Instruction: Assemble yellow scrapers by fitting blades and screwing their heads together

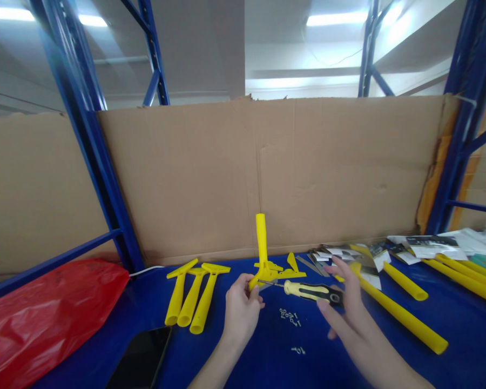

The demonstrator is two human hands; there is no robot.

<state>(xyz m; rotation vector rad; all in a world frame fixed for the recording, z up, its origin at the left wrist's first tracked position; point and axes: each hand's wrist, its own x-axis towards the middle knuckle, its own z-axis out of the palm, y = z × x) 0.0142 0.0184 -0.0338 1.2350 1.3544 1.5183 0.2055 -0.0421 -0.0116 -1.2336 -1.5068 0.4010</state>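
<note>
My left hand point(243, 305) is closed on the head of a yellow T-shaped plastic handle point(261, 237), whose tube points up. A screwdriver point(308, 290) with a cream-and-black grip lies level in the air, its shaft reaching the handle's head. Around the grip's rear end is my right hand point(350, 308), loosely, with thumb below and forefinger raised above. The exact contact of the screwdriver tip is too small to make out. Small screws and nuts point(289, 316) lie on the blue table below the screwdriver.
Three similar yellow handles point(198, 297) lie to the left, near a black phone point(140, 359) and a red plastic bag point(52, 319). Small yellow parts point(294, 265), packaging cards point(429, 247) and long yellow tubes point(405, 316) are right of centre. A cardboard wall point(267, 173) stands behind.
</note>
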